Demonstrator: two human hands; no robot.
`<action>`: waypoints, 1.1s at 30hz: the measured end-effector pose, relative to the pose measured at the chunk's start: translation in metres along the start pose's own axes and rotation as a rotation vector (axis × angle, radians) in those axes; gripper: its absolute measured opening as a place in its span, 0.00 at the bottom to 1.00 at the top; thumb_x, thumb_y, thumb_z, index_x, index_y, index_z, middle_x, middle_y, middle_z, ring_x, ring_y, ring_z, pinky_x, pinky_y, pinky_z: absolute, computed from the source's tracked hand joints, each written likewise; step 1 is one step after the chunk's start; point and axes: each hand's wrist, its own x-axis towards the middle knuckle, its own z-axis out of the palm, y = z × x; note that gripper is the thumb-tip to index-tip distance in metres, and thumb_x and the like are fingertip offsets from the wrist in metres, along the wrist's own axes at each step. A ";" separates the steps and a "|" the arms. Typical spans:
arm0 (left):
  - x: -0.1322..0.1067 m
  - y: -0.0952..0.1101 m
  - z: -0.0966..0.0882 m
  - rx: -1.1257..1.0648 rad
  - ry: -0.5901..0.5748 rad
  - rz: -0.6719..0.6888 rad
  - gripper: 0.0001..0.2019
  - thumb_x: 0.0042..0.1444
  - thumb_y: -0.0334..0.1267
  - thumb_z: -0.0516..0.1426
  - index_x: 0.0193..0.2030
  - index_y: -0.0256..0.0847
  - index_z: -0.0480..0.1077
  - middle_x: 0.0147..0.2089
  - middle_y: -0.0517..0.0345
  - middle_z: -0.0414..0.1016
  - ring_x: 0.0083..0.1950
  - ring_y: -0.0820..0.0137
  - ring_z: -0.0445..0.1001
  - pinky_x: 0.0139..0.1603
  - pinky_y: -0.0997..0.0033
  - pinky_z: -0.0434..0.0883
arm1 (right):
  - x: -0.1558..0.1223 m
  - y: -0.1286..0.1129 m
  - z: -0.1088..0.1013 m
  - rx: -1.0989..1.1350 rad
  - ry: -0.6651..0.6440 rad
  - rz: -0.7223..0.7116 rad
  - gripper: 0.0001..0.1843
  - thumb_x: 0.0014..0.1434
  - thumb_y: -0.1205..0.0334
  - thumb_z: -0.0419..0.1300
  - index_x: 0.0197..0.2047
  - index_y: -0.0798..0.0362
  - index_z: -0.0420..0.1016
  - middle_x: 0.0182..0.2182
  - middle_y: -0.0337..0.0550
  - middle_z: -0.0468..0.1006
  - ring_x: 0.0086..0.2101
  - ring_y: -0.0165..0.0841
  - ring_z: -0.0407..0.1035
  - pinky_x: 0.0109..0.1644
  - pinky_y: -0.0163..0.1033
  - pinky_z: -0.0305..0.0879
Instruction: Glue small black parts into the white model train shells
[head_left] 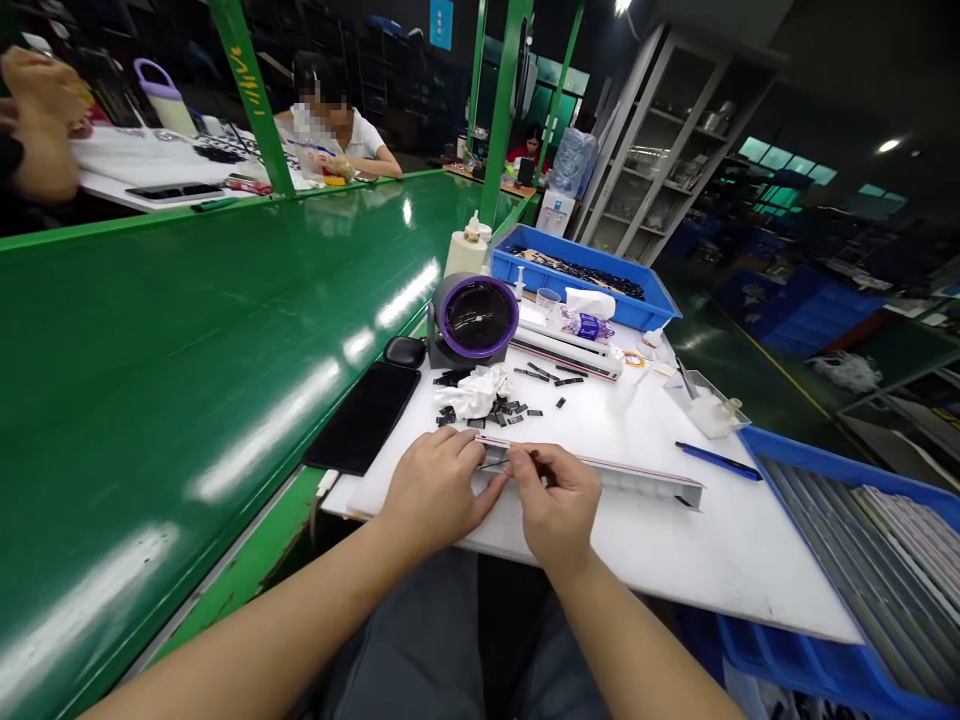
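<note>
The left-hand grip [435, 490] and right-hand grip [553, 505] lie close together at the near edge of the white plastic table [660, 555]. The left grip is nearly closed, its fingers curled over the end of a long, narrow white strip with a red line [622, 473], which extends rightward from the grip. The right grip is closed in a pinch on a thin dark sliver [491, 464], too small to identify, held against the strip. Just ahead of the grips lie small black rectangular parts [502, 410] and crumpled white tissue [474, 393]. To the right are a slim blue pen [716, 460] and a blue plastic tray of grey strips [817, 465]. To the left, a black glossy tablet [362, 417] rests on a green conveyor belt [187, 400]. Farther ahead stand a round black device with a purple rim [474, 318] and a blue plastic crate [577, 305]. Beyond the belt sits a co-worker [337, 130].
</note>
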 end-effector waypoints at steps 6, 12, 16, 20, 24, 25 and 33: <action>0.001 0.000 0.001 -0.012 -0.013 -0.004 0.12 0.60 0.44 0.55 0.37 0.37 0.73 0.44 0.48 0.79 0.45 0.54 0.75 0.45 0.51 0.74 | -0.001 -0.003 0.001 -0.014 -0.050 -0.028 0.06 0.60 0.61 0.63 0.33 0.53 0.81 0.25 0.40 0.81 0.24 0.30 0.72 0.30 0.36 0.69; 0.002 0.001 -0.003 0.019 -0.030 0.000 0.13 0.59 0.47 0.58 0.35 0.38 0.72 0.45 0.47 0.79 0.46 0.54 0.75 0.46 0.51 0.74 | 0.019 -0.028 -0.053 0.023 0.190 -0.171 0.05 0.55 0.58 0.67 0.33 0.50 0.81 0.24 0.39 0.79 0.20 0.29 0.69 0.22 0.35 0.63; 0.002 -0.001 -0.002 0.019 -0.014 0.023 0.12 0.60 0.46 0.57 0.35 0.39 0.72 0.46 0.47 0.79 0.46 0.54 0.76 0.48 0.52 0.74 | 0.085 -0.004 -0.117 -0.153 0.513 -0.434 0.12 0.54 0.52 0.67 0.28 0.52 0.78 0.22 0.39 0.75 0.20 0.30 0.66 0.23 0.38 0.62; 0.003 -0.006 0.001 0.027 0.044 0.072 0.12 0.61 0.46 0.57 0.34 0.39 0.71 0.45 0.47 0.80 0.46 0.55 0.76 0.49 0.52 0.74 | 0.159 0.057 -0.192 -0.424 0.715 -0.230 0.16 0.54 0.49 0.64 0.27 0.54 0.74 0.21 0.37 0.71 0.23 0.31 0.67 0.30 0.39 0.65; 0.005 -0.012 0.002 0.008 0.086 0.132 0.12 0.61 0.47 0.57 0.33 0.41 0.70 0.43 0.49 0.79 0.45 0.56 0.76 0.49 0.53 0.73 | 0.180 0.113 -0.247 -0.513 0.835 -0.085 0.15 0.54 0.50 0.61 0.26 0.54 0.71 0.19 0.36 0.69 0.24 0.34 0.68 0.32 0.40 0.65; 0.006 -0.013 0.002 -0.001 0.091 0.140 0.12 0.61 0.47 0.58 0.33 0.41 0.70 0.43 0.49 0.79 0.45 0.57 0.76 0.49 0.54 0.73 | 0.178 0.122 -0.255 -0.526 0.850 -0.065 0.16 0.54 0.50 0.61 0.26 0.54 0.71 0.19 0.37 0.69 0.24 0.34 0.69 0.32 0.40 0.65; 0.005 -0.021 0.011 -0.035 0.081 0.110 0.13 0.61 0.53 0.56 0.37 0.45 0.69 0.41 0.54 0.77 0.44 0.54 0.75 0.44 0.50 0.73 | 0.169 0.131 -0.278 -0.791 0.838 0.001 0.19 0.59 0.47 0.56 0.29 0.55 0.74 0.22 0.40 0.73 0.26 0.33 0.67 0.36 0.38 0.64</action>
